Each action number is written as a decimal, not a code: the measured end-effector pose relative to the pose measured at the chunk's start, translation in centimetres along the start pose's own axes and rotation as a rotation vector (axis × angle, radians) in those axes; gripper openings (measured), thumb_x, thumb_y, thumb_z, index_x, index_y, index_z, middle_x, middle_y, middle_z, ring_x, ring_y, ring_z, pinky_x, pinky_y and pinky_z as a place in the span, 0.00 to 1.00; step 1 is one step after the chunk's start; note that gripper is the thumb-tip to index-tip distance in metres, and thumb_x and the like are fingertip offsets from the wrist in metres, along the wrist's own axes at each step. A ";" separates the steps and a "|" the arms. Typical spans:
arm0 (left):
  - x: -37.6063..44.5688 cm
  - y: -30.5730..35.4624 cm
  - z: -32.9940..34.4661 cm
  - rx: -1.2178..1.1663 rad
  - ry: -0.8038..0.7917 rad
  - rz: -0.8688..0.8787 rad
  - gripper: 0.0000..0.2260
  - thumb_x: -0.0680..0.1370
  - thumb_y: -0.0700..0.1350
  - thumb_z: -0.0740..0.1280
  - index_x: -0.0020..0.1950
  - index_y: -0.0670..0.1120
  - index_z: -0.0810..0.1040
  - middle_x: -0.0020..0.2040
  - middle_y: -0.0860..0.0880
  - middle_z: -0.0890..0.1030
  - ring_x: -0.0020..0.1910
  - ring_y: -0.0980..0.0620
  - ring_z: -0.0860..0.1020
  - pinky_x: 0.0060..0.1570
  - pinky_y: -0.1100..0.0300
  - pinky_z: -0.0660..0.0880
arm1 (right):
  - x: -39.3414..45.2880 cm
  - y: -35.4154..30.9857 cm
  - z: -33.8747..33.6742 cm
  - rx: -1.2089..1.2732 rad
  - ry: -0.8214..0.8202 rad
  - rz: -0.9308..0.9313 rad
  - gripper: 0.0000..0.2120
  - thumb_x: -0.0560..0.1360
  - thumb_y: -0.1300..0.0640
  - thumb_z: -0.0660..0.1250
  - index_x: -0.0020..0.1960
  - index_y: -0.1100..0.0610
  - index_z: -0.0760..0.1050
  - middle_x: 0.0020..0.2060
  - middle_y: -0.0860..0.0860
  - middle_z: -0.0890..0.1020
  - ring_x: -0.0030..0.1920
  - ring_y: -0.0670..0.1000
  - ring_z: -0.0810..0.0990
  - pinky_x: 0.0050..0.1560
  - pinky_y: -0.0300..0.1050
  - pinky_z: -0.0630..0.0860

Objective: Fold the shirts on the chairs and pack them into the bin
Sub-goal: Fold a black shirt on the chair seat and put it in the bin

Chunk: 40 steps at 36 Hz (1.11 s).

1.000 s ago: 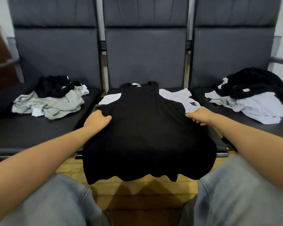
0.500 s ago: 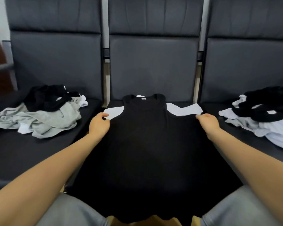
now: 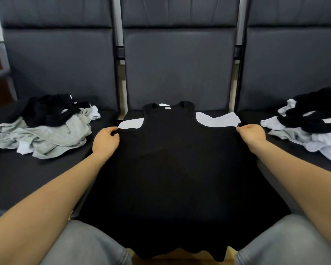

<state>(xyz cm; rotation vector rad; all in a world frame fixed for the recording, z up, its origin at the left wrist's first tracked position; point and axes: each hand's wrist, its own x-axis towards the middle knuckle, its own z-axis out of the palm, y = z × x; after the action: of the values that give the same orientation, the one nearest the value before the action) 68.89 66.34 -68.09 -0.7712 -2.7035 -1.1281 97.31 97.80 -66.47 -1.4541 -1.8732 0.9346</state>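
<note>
A black sleeveless shirt (image 3: 172, 165) lies spread flat on the middle chair seat, neck toward the backrest, its hem hanging over the front edge between my knees. My left hand (image 3: 105, 140) pinches its left side edge just below the armhole. At the opposite edge my right hand (image 3: 251, 133) pinches the same height. A white shirt (image 3: 216, 119) lies underneath, showing at both armholes. No bin is in view.
A heap of grey, black and white shirts (image 3: 44, 131) sits on the left chair seat. Another heap of black and white shirts (image 3: 311, 127) sits on the right chair seat. Dark padded backrests (image 3: 180, 64) stand behind. Wooden floor shows below the hem.
Both hands have slid up the shirt's sides toward the armholes and moved apart, stretching the cloth flat. My head has come closer and lower over the chair.
</note>
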 end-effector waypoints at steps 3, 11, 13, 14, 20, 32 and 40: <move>0.0 -0.3 -0.1 0.118 -0.031 0.028 0.17 0.79 0.42 0.61 0.67 0.46 0.76 0.64 0.43 0.75 0.61 0.42 0.75 0.56 0.51 0.71 | 0.0 0.4 -0.9 -0.077 0.054 -0.046 0.14 0.79 0.56 0.63 0.45 0.66 0.79 0.45 0.62 0.82 0.46 0.61 0.78 0.48 0.48 0.71; -0.1 0.6 -0.4 0.249 -0.022 0.038 0.13 0.75 0.42 0.67 0.59 0.45 0.78 0.63 0.41 0.69 0.66 0.40 0.63 0.60 0.48 0.68 | -0.6 0.8 -1.0 -0.570 0.029 -0.362 0.10 0.78 0.57 0.59 0.55 0.59 0.75 0.54 0.60 0.79 0.57 0.62 0.76 0.50 0.51 0.72; 0.3 1.4 -0.9 0.191 0.020 0.050 0.13 0.74 0.42 0.68 0.58 0.46 0.78 0.63 0.42 0.69 0.67 0.41 0.63 0.63 0.49 0.66 | -0.1 0.3 -0.9 -0.538 0.060 -0.402 0.11 0.77 0.59 0.60 0.56 0.58 0.76 0.55 0.60 0.78 0.58 0.62 0.75 0.50 0.51 0.71; 0.7 1.9 -1.2 0.154 0.036 0.042 0.13 0.74 0.42 0.67 0.58 0.46 0.78 0.63 0.42 0.70 0.67 0.42 0.64 0.63 0.50 0.66 | 0.3 -0.1 -0.8 -0.503 0.070 -0.410 0.11 0.77 0.58 0.60 0.56 0.58 0.76 0.55 0.60 0.78 0.57 0.62 0.75 0.49 0.51 0.70; 2.1 5.0 -0.9 -0.166 -0.113 -0.014 0.04 0.76 0.42 0.65 0.46 0.49 0.79 0.45 0.53 0.79 0.50 0.51 0.77 0.49 0.60 0.70 | 1.5 -2.9 0.9 -0.383 -0.030 -0.471 0.13 0.81 0.53 0.57 0.55 0.59 0.76 0.43 0.55 0.79 0.46 0.59 0.76 0.43 0.46 0.66; 11.9 9.3 5.0 -0.583 -0.344 -0.329 0.06 0.79 0.43 0.66 0.54 0.43 0.76 0.45 0.48 0.76 0.44 0.52 0.76 0.42 0.60 0.75 | 5.9 -10.5 10.4 0.311 -0.242 -0.246 0.11 0.76 0.60 0.62 0.37 0.59 0.78 0.29 0.51 0.75 0.28 0.49 0.71 0.29 0.39 0.67; 17.6 8.4 12.0 -0.228 -0.193 -0.204 0.19 0.76 0.54 0.68 0.57 0.40 0.74 0.49 0.46 0.77 0.53 0.44 0.77 0.56 0.52 0.76 | 11.2 -10.4 16.0 -0.112 -0.132 -0.116 0.23 0.74 0.38 0.65 0.49 0.60 0.75 0.48 0.55 0.80 0.54 0.59 0.78 0.52 0.50 0.76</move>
<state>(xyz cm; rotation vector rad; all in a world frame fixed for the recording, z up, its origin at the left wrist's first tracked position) 58.86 86.86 -66.31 -0.6757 -2.9012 -1.5017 76.15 104.26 -67.10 -1.3596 -2.1127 0.9017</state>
